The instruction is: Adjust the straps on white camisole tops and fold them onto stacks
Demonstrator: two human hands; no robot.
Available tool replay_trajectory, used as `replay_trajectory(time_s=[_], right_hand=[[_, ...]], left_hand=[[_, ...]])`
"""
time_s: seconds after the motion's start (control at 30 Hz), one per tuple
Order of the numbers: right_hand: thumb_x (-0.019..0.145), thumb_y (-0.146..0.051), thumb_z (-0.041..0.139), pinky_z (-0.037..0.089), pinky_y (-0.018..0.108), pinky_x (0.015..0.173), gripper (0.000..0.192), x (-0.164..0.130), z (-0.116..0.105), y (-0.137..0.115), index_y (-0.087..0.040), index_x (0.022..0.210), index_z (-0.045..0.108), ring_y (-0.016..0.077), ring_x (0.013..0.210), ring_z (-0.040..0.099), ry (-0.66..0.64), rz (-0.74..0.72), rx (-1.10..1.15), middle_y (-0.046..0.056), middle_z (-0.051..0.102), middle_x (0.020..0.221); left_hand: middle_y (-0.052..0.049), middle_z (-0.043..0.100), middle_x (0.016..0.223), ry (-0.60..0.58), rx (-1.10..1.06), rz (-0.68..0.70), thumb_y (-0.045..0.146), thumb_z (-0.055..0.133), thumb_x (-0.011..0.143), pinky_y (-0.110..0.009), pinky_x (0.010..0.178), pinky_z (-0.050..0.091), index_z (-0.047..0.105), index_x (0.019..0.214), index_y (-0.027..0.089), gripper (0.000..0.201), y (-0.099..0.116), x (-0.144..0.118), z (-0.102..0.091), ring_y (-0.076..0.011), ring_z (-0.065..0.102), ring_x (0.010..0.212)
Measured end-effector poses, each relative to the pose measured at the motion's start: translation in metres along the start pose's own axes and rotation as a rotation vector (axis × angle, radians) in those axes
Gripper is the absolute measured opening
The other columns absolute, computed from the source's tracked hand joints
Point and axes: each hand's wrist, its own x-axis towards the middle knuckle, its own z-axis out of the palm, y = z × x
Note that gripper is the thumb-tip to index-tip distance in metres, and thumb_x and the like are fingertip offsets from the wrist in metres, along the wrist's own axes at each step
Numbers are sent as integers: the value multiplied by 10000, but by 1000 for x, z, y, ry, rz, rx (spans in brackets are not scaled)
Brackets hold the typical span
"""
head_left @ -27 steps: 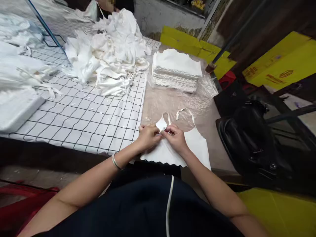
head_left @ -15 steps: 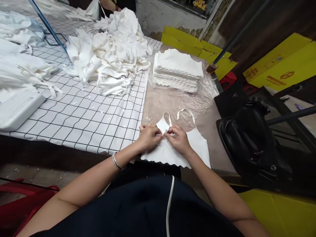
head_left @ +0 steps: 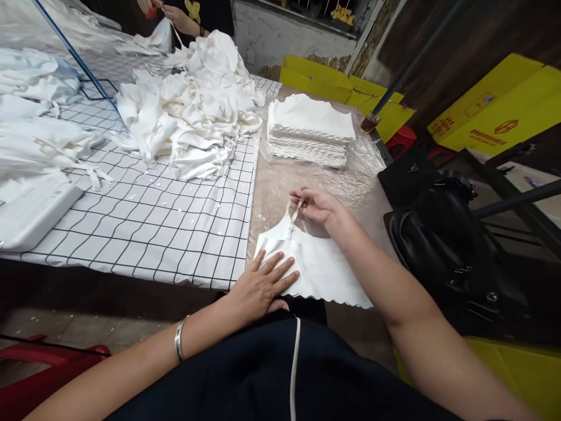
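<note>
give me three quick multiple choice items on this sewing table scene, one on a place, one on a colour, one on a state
1. Where is the folded stack?
A. beyond the white garment
B. on the grid cloth
C. on the black bag

2. What colour are the boxes?
A. blue
B. yellow
C. green

3. What is the left hand doing?
A. pinching a strap
B. lying flat on the garment
C. hanging off the table

Answers: 1 A, it sits farther up the table; 2 B, plainly yellow; 3 B, fingers spread on the fabric while the right hand pinches the strap.
</note>
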Motion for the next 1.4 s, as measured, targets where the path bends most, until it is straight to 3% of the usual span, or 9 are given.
replay_trajectory(time_s=[0.23,0.43,0.6,0.7,0.87,1.0,1.1,1.2,1.4], right_hand=[[894,23,472,548,217,607,228,48,27,-27,-187,812,443,110,634,651,-152,78,-432,35,683,731],[884,-175,636,505,273,605,197,63,46,-21,-192,792,462,168,598,642,-27,-12,-952,33,650,639],[821,-368,693,421,287,694,252,30,14,-47,-193,724,541,208,769,607,283,-581,-1426,53,657,761],[890,-453,553,363,265,617,313,-19,-37,-26,-208,695,536,163,639,531,353,-821,-1229,2,579,634],[811,-432,597,314,267,547,281,-83,-101,68,-225,637,522,145,516,440,318,-669,-1139,-27,473,525],[846,-407,558,359,281,597,210,-96,-99,108,-239,720,558,162,562,469,417,-792,-1045,-19,480,567],[827,-370,594,374,292,618,155,-98,-98,111,-242,743,578,169,580,481,339,-782,-983,-17,492,581],[791,-434,643,381,284,581,218,-97,-113,101,-231,733,586,155,563,481,296,-662,-730,-17,516,595],[698,-594,738,483,272,612,428,-86,-141,58,-178,733,649,153,639,597,164,-324,16,56,662,717]], left_hand=[[-50,363,1547,-77,-24,-27,666,382,908,-628,1153,20,318,1501,329,685,0,1,-1,-372,226,1442],[-46,382,1536,-68,10,-12,684,362,903,-686,1113,-31,322,1497,347,684,-3,1,3,-411,248,1423],[-74,434,1502,-52,-84,-49,715,333,894,-566,1150,136,390,1472,287,721,-12,-5,-10,-352,310,1410],[-99,554,1393,-14,-211,-109,642,375,928,-510,1054,321,524,1365,245,609,-24,6,-30,-323,466,1298],[-98,703,863,58,-406,-405,360,415,959,-348,758,461,685,869,164,345,-58,102,-51,-219,631,811],[-184,659,1122,18,-334,-625,410,577,867,-461,959,386,677,944,128,309,-70,200,-36,-339,564,1113],[-229,656,1109,-111,-421,-694,286,668,774,-509,1000,345,671,861,99,206,-74,239,-29,-384,542,1154],[-158,695,809,-228,-553,-693,228,611,789,-412,835,474,628,675,127,154,-84,253,-43,-282,658,850],[-74,652,708,-218,-1442,-672,227,478,902,-296,698,535,590,657,154,279,-70,260,-93,-130,604,618]])
